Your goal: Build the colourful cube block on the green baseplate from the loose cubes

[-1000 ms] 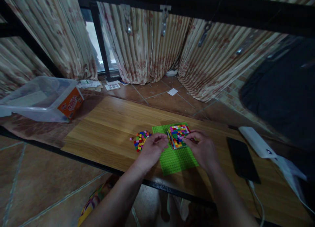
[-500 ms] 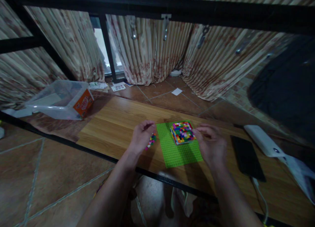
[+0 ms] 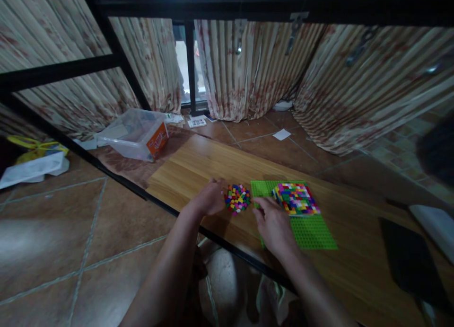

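A loose pile of small multicoloured toy bricks (image 3: 237, 198) lies on the wooden tabletop. At its left edge rests my left hand (image 3: 212, 197), fingers curled inward; whatever may be in them is hidden. My right hand (image 3: 272, 219) is at the pile's right side, over the left edge of a green studded baseplate (image 3: 312, 233). Its thumb and forefinger are drawn together, and anything between them is too small to make out. A built block of mixed-colour bricks (image 3: 297, 199) stands on the back part of the baseplate, just right of my right hand.
A clear plastic bin (image 3: 131, 134) with an orange label stands beyond the table's left end. Toward the right lie a black phone (image 3: 407, 251) with a cable and a white device (image 3: 432, 225). A black metal bar (image 3: 227, 251) edges the table's near side.
My view has swung left. My right hand has left the built block's right side and come over to the loose bricks. My left hand now covers less of the pile.
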`<action>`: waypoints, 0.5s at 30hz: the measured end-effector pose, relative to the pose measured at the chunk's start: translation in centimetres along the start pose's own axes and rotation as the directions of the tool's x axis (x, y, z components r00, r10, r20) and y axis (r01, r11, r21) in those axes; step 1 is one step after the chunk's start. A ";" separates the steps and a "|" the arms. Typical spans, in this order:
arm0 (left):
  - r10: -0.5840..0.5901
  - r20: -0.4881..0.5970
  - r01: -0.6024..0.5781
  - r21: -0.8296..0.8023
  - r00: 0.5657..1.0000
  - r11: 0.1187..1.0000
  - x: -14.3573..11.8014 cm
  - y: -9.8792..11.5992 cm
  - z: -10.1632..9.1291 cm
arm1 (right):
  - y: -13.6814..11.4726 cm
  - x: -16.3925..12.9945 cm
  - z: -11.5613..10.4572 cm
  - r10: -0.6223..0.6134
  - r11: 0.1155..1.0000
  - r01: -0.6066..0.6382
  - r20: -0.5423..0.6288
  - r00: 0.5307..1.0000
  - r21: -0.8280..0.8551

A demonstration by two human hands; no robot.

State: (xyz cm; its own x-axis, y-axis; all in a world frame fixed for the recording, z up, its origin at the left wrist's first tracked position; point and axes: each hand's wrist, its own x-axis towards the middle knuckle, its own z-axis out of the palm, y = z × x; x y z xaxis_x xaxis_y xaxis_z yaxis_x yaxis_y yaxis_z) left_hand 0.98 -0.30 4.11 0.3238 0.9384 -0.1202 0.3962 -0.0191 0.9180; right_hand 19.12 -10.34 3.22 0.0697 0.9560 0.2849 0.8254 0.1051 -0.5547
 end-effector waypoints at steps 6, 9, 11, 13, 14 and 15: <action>0.102 0.167 -0.139 0.222 0.981 0.965 -0.7 0.7 0.1 | 0.1 1.0 1.1 0.026 0.995 -0.022 0.046 0.999 -0.095; 0.084 0.253 -0.173 0.354 0.964 0.919 -1.0 1.2 0.4 | -0.2 1.5 1.7 0.042 0.993 -0.036 0.055 0.998 -0.114; 0.072 0.290 -0.192 0.408 0.954 0.892 -1.2 1.6 0.5 | -0.4 1.9 2.2 0.045 0.992 -0.038 0.057 0.997 -0.121; 0.080 0.311 -0.216 0.431 0.947 0.876 -1.3 1.8 0.6 | -0.6 2.1 2.6 0.041 0.992 -0.034 0.058 0.997 -0.122; 0.093 0.321 -0.234 0.433 0.942 0.871 -1.4 1.9 0.6 | -0.7 2.3 2.8 0.041 0.992 -0.034 0.055 0.998 -0.122; 0.107 0.329 -0.249 0.431 0.938 0.867 -1.4 1.8 0.7 | -0.7 2.3 3.1 0.043 0.992 -0.036 0.050 0.998 -0.121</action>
State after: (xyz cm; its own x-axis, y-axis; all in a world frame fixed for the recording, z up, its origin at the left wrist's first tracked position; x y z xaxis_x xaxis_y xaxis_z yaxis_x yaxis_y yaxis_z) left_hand 1.83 -1.83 5.70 0.6286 0.7652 -0.1393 0.6330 -0.3993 0.6632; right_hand 17.00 -7.33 1.88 0.0766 0.9722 0.2212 0.8842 0.0363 -0.4657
